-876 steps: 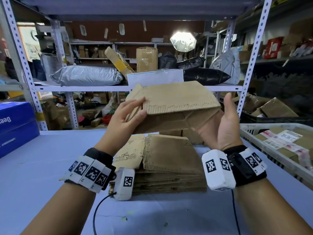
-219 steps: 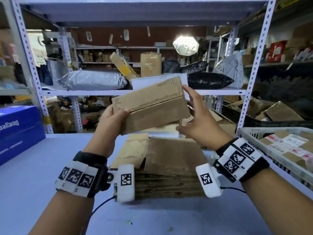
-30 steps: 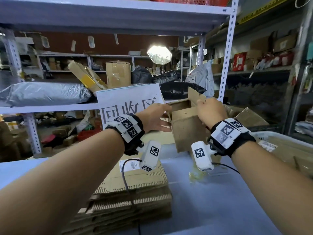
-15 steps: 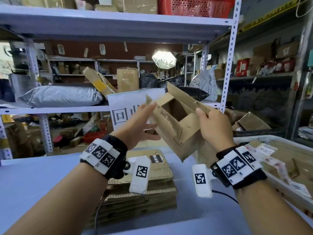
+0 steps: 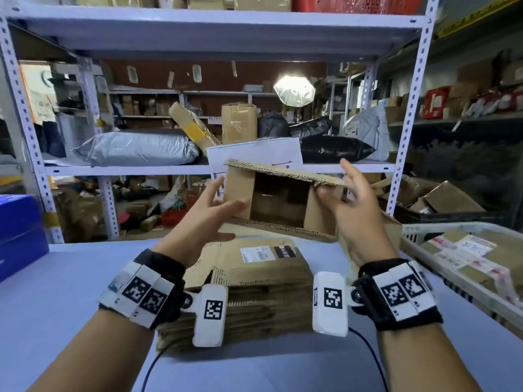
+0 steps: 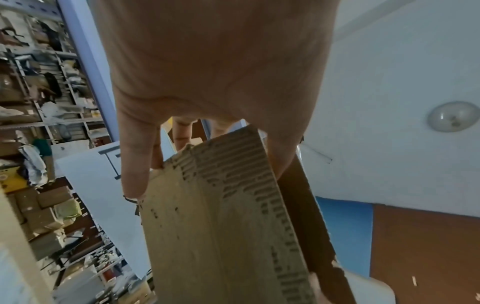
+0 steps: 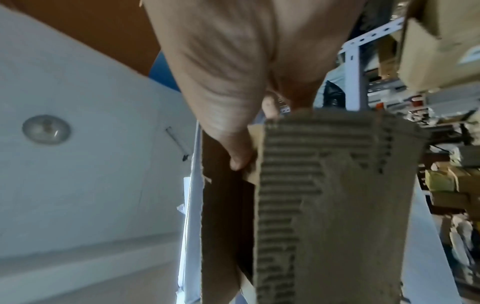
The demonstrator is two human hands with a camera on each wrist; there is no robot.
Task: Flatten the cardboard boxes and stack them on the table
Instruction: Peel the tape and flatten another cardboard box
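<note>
Amid shelves [image 5: 141,168], left grip [image 5: 203,219] and right grip [image 5: 353,213] pinch a box [image 5: 239,190] above the blue table [image 5: 70,278].

Grey metal shelving [image 5: 215,38], round lamp [image 5: 294,90], brown wall [image 5: 254,75]
</note>
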